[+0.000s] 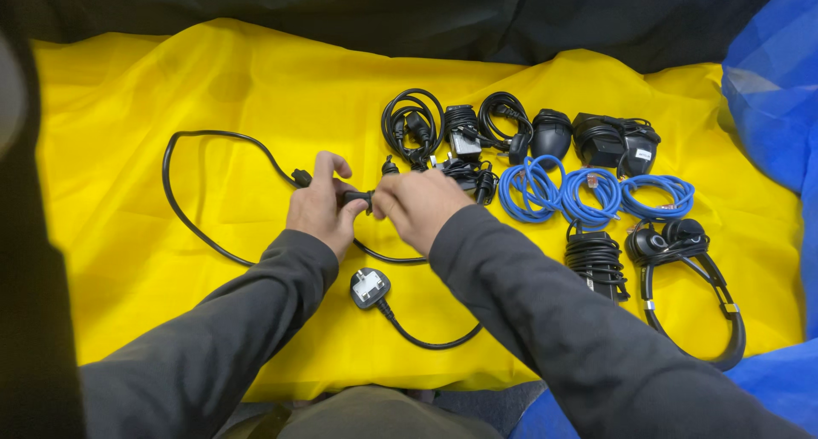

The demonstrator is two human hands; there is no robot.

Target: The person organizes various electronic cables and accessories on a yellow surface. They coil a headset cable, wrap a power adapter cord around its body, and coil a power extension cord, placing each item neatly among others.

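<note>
My left hand [319, 207] and my right hand [417, 205] meet over a yellow cloth [128, 132], both pinching a black power cable [183, 217] near its connector end [356, 198]. The cable loops out to the left and runs back under my wrists. Its black three-pin plug [370, 286] lies face up just below my hands. Both arms wear dark grey sleeves.
To the right lie several coiled black cables [412, 122], a black mouse [551, 133], black adapters [615, 143], three coiled blue cables [591, 192], a bundled black cord [596, 257] and a black headset [690, 273]. Blue cloth [771, 98] borders the right side, dark fabric the back.
</note>
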